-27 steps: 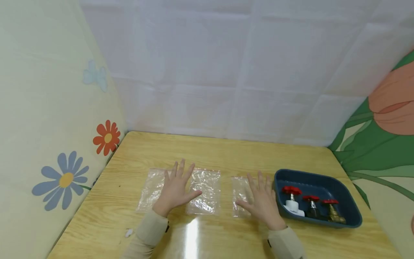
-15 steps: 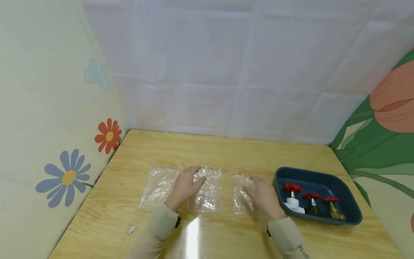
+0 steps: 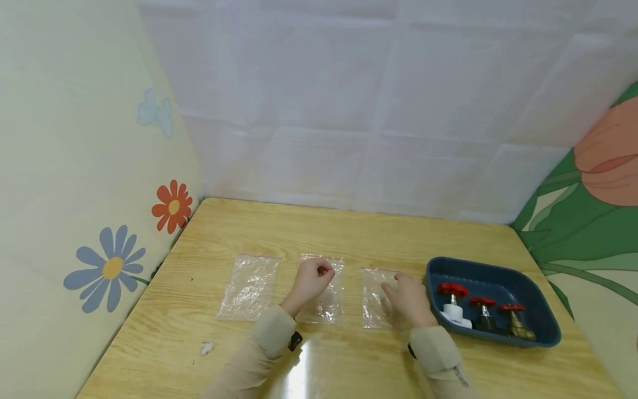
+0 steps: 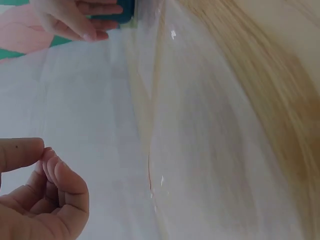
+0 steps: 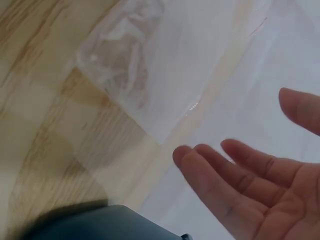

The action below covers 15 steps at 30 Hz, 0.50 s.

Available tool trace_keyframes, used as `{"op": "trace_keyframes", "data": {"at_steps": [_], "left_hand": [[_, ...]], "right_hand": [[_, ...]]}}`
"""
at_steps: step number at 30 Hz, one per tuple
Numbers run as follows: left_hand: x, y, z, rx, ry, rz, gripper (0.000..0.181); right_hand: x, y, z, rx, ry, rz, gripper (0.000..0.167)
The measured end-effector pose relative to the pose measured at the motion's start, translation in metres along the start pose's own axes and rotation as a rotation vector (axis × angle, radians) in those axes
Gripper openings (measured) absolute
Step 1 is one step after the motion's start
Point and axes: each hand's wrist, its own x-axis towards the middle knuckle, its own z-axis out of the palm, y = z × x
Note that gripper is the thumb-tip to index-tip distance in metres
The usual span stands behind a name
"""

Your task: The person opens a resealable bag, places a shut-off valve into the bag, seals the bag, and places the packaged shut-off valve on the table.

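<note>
Three clear zip bags lie flat in a row in the head view: a left bag (image 3: pixel 247 289), a middle bag (image 3: pixel 333 296) and a right bag (image 3: pixel 371 299). My left hand (image 3: pixel 308 282) is over the middle bag. In the left wrist view, its thumb and curled fingertips (image 4: pixel 46 155) meet, with nothing visible between them. My right hand (image 3: pixel 410 302) is over the right bag, beside the tray. In the right wrist view, its fingers (image 5: pixel 240 180) are loosely bent, thumb apart, palm holding nothing.
A dark blue tray (image 3: pixel 498 267) stands at the right. It holds a white valve (image 3: pixel 452 313), a black valve (image 3: pixel 483 318) and a brass valve (image 3: pixel 519 327), all with red handwheels. A small white scrap (image 3: pixel 206 348) lies at the front left of the wooden table (image 3: pixel 319 221).
Both hands were spread wide with straight fingers. My left hand has moved right and its fingers have curled in to the thumb. My right hand's fingers have relaxed. The bags lie as before.
</note>
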Motion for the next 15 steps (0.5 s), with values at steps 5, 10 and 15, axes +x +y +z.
{"op": "trace_keyframes", "data": {"at_steps": [5,10,15], "left_hand": [[0.01,0.003,0.018,-0.05,-0.083,-0.071,0.005],[0.017,0.0,0.037,-0.089,-0.142,-0.14,0.005],[0.018,-0.003,0.054,-0.02,-0.159,-0.135,0.006]], "right_hand": [[0.006,0.002,0.002,-0.037,0.006,0.006,0.04],[0.009,0.006,0.003,-0.026,-0.045,0.064,0.032],[0.011,0.011,0.007,-0.024,-0.051,0.093,0.025]]}}
